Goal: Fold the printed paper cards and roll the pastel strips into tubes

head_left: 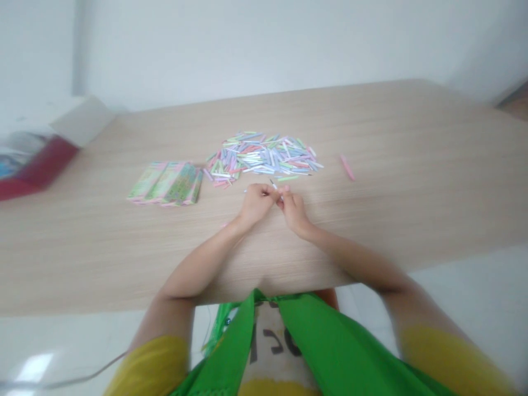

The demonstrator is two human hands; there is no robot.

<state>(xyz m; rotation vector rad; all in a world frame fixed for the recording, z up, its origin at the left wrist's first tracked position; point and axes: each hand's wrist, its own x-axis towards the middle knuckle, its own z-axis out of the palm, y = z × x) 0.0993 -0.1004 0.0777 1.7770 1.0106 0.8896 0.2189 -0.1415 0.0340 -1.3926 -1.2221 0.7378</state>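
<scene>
My left hand (256,202) and my right hand (294,212) meet over the table, fingertips pinched together. Between them they grip a thin pale stick with a dark tip (273,184), its lower part hidden by the fingers. Just beyond the hands lies a heap of short pastel sticks (264,157) in pink, green, blue, purple and white. A light green stick (287,178) rests at the heap's near edge, close to my right fingers. Whether the sticks are pencil parts or something else is too blurred to tell.
Several flat printed packs (165,184) lie side by side left of the heap. A pink pen-like stick (347,167) is on the right. At the far left, a red box (45,165) with an open flap sits on the wooden table (412,165).
</scene>
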